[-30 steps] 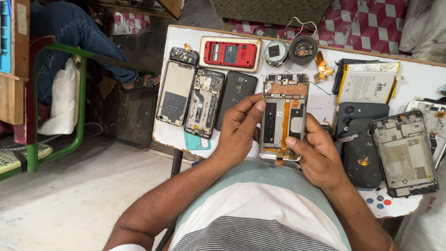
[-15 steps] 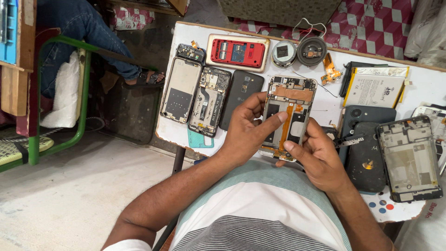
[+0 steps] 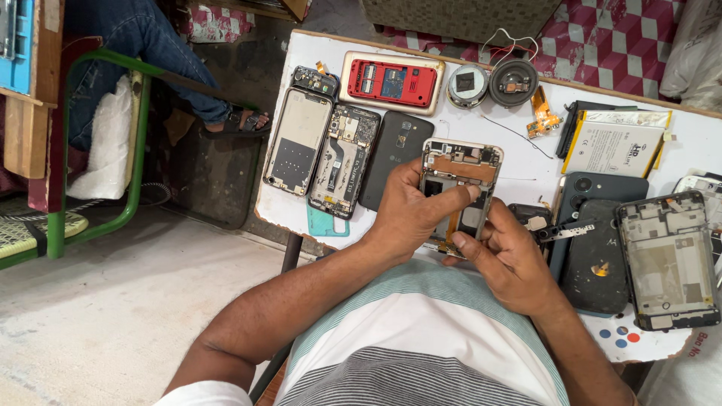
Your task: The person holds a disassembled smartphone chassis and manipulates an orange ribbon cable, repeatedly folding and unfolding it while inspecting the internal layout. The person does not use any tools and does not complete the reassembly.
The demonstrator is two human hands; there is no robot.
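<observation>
both hands stay clamped on an opened phone (image 3: pixel 460 188) above the white table (image 3: pixel 526 162); the left hand (image 3: pixel 410 214) index finger now reaches across its middle, right hand (image 3: pixel 511 259) gripping the lower edge.

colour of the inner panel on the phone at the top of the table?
Red, inside a pale gold-coloured frame. Head view, the only one.

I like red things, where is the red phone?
In the head view, the red phone lies at the table's far edge, left of the round speaker, beyond both hands.
</observation>
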